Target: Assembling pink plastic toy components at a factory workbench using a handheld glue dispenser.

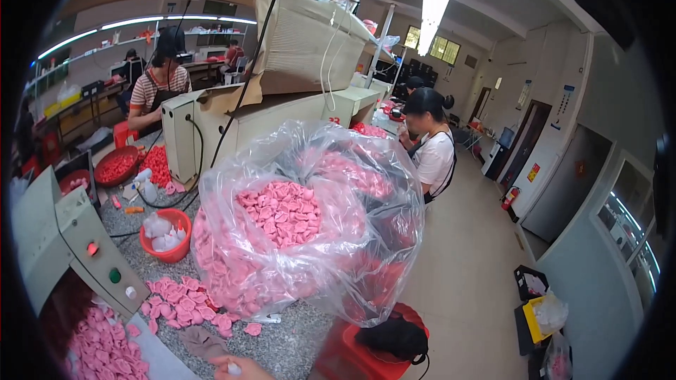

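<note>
At the lower edge, my right hand [248, 369] is partly in view, its fingers closed around a small white object [234, 368] whose kind I cannot make out. Most of that hand is cut off by the frame. My left hand is not in view. Just beyond the fingers lies a crumpled grey-brown cloth [203, 342]. Loose pink shell-shaped pieces [184, 302] are spread on the speckled worktop [299, 334]. Behind them stands a large clear plastic bag [338, 239], open at the top and full of similar pink pieces [282, 212].
A beige machine [77, 232] with coloured buttons stands at left, pink pieces [105, 345] heaped in its opening. An orange-red bowl [166, 243] holds white bottles. A red stool [366, 352] bearing a black item stands right. Co-workers [433, 144] [160, 81] sit or stand beyond.
</note>
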`<move>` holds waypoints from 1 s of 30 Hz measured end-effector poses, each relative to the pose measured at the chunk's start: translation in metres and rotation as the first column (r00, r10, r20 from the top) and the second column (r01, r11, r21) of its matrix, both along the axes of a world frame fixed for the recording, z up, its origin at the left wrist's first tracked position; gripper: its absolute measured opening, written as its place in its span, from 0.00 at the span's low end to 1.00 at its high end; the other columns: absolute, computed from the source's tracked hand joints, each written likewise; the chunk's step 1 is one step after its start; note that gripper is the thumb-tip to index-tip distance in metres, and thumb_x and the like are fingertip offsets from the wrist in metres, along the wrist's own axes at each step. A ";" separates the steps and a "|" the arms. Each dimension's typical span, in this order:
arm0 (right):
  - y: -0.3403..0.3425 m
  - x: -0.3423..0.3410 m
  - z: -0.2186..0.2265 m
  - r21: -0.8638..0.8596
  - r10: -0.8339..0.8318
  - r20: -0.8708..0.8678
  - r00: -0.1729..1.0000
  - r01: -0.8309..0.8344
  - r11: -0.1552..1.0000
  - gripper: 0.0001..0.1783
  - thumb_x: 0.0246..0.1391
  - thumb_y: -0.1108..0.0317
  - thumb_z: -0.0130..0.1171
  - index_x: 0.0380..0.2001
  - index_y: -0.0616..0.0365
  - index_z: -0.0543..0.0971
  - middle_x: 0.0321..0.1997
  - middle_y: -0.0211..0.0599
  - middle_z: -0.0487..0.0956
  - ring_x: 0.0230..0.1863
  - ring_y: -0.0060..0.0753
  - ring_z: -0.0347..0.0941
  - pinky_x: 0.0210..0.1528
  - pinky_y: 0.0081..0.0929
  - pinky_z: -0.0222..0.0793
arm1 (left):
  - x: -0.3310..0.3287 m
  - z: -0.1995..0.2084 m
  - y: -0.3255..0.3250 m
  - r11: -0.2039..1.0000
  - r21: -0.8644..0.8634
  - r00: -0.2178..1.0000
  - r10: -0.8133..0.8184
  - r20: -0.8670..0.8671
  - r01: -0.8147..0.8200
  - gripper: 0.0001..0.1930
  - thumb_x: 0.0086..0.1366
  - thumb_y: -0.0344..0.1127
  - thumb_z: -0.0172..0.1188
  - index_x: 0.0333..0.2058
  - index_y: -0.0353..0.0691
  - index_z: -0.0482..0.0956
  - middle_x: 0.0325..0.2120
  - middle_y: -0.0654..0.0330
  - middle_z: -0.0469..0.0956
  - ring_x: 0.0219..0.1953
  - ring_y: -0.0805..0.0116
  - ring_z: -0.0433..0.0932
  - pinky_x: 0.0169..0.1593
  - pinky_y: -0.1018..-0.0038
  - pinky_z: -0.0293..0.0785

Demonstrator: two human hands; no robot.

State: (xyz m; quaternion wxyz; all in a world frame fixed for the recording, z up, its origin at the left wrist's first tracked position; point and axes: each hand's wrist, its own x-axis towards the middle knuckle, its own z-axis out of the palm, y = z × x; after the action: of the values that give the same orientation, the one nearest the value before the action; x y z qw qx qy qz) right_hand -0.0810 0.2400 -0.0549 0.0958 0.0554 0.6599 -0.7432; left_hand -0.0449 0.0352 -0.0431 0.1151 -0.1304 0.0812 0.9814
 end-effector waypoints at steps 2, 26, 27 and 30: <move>-0.008 0.004 -0.012 -0.076 -0.026 0.012 1.000 0.027 0.997 0.12 0.46 0.63 0.56 0.33 0.58 0.75 0.23 0.37 0.75 0.29 0.24 0.72 0.32 0.27 0.68 | 0.000 0.001 -0.002 0.999 0.024 1.000 -0.023 -0.018 0.024 0.08 0.59 0.27 0.50 0.38 0.30 0.68 0.34 0.55 0.70 0.41 0.64 0.67 0.52 0.71 0.62; 0.009 -0.008 0.019 0.419 -0.095 -0.296 0.951 0.218 0.882 0.18 0.46 0.63 0.56 0.43 0.53 0.73 0.36 0.39 0.77 0.38 0.39 0.75 0.39 0.29 0.69 | 0.010 0.005 -0.014 0.989 -0.144 0.997 0.028 0.072 -0.018 0.11 0.63 0.33 0.46 0.38 0.29 0.67 0.33 0.57 0.69 0.41 0.66 0.66 0.52 0.74 0.60; 0.008 -0.008 0.020 0.421 -0.094 -0.297 0.950 0.218 0.880 0.18 0.46 0.63 0.56 0.43 0.53 0.73 0.36 0.39 0.77 0.38 0.39 0.75 0.39 0.29 0.69 | 0.010 0.002 -0.017 0.996 -0.089 0.998 0.012 0.064 -0.007 0.11 0.64 0.33 0.46 0.38 0.29 0.67 0.33 0.57 0.69 0.41 0.66 0.66 0.52 0.73 0.60; 0.008 -0.008 0.020 0.427 -0.077 -0.274 0.959 0.193 0.883 0.18 0.47 0.62 0.56 0.43 0.53 0.73 0.37 0.39 0.77 0.38 0.39 0.75 0.39 0.29 0.69 | 0.009 0.001 -0.017 0.999 -0.050 0.997 0.008 0.073 -0.004 0.11 0.63 0.32 0.46 0.39 0.29 0.66 0.33 0.56 0.69 0.42 0.66 0.65 0.53 0.73 0.60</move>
State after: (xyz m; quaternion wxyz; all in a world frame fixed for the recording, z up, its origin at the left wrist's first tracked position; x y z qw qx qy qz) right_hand -0.0892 0.2483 -0.0345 -0.0556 0.0284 0.8149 -0.5762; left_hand -0.0361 0.0181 -0.0424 0.1118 -0.1691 0.1009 0.9740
